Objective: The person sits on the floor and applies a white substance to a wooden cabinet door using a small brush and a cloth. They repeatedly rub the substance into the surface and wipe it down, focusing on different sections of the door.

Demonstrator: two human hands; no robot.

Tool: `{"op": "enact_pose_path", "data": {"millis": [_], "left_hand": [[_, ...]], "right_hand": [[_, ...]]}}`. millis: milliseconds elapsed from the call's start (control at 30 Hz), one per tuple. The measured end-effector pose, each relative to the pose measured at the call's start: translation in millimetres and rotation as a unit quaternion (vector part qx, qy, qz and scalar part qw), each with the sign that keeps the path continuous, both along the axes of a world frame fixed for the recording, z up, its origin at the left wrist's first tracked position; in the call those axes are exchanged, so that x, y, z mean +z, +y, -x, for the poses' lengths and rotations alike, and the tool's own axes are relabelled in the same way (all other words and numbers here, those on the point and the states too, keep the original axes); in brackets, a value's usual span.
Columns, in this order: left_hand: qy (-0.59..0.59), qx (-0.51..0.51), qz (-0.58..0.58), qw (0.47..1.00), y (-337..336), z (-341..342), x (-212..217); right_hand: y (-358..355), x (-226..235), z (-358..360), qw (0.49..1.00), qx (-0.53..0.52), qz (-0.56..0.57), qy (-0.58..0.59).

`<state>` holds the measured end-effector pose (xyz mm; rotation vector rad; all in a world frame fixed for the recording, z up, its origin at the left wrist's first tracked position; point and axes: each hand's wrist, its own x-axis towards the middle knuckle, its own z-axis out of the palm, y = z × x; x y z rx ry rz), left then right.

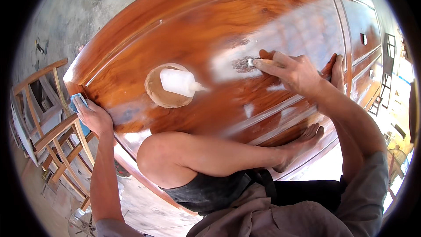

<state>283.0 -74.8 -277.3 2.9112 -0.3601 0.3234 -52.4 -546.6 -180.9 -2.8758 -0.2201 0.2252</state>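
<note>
A large glossy reddish-brown wooden door panel [210,22] lies flat under me, and I sit on it with a bare knee and foot across it. My right hand [289,70] presses a small tool or pad onto a dull whitish patch [242,63] on the varnish; what it holds is too small to name. My left hand [92,115] grips the door's left edge with a blue cloth [78,100] under the fingers. Between my hands a shallow round brown bowl [164,92] rests on the door with a white squeeze bottle [179,82] lying across it.
A bare wooden frame structure [52,127] stands to the left of the door on the concrete floor [74,13]. A fan guard [81,224] shows at the lower left. More furniture frames stand at the far right [388,74].
</note>
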Motion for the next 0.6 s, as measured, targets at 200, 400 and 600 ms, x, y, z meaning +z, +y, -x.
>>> {"op": "enact_pose_path", "data": {"millis": [200,400,600], "left_hand": [[-0.005,0.005,-0.003,1.000,-2,1,-1],[0.002,0.008,-0.007,1.000,-4,-2,-2],[0.012,0.014,-0.001,1.000,-2,-3,-3]], "right_hand": [[-8,4,0,1.000,-0.001,0.018,0.018],[6,4,-6,1.000,0.005,0.019,-0.011],[-28,5,22,0.997,-0.041,-0.005,0.065]]}}
